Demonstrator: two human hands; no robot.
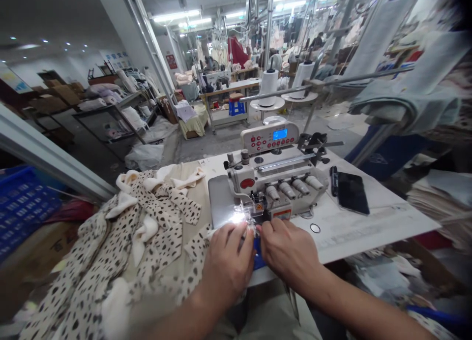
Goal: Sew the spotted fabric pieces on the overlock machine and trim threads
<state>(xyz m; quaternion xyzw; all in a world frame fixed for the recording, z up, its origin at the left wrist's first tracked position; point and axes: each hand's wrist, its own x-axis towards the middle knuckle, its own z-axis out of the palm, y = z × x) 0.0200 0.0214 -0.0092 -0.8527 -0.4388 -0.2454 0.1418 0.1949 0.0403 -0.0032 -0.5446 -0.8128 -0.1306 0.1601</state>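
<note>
My left hand (230, 254) rests before the needle area of a white overlock sewing machine (276, 180), its fingers bent and close together on spotted fabric (199, 244). That cream piece with black spots runs in from the left under my palm. Close on the right, my right hand (289, 246) is closed, fingertips pinched by the presser foot; what they grip is hidden. A lamp glares on the metal plate (221, 197) beside the needle. Between my hands shows a blue surface (260, 256). More spotted garment pieces (158, 227) with fluffy cream parts lie heaped to the left.
On the machine table (354, 236), at the right, lie a black phone (353, 192) and a small black device (334, 180). Behind stand white thread cones (269, 86). A blue basket (27, 207) is at far left; a metal pole slants nearby.
</note>
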